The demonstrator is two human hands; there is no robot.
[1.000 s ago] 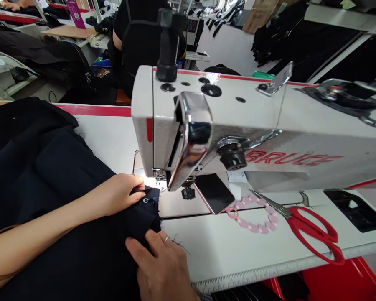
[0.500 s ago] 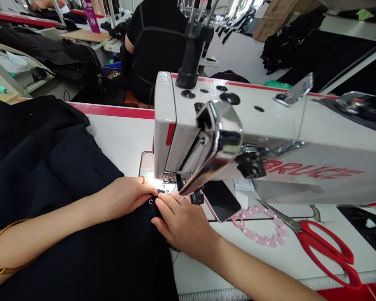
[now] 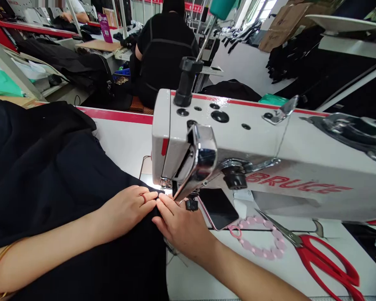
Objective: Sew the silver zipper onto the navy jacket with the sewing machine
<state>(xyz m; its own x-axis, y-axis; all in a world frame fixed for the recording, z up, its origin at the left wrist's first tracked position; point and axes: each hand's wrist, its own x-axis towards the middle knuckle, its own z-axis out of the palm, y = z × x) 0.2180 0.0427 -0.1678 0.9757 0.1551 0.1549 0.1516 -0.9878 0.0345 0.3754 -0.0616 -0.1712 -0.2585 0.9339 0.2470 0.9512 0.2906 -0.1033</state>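
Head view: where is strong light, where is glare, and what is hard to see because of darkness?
Head view: a bright glow sits under the needle end of the sewing machine, near the left hand, and the window looks washed out; head view: glare on the chrome cover, speckled shine on the machine's top; head view: the dark cloth loses most fold detail at the bottom.

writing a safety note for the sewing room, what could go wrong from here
The left hand and right hand touch the dark cloth near the needle end of the sewing machine, so either could get pinched. The cloth's bulk, heaped at left, could drag it askew. The loose scissors could get knocked.
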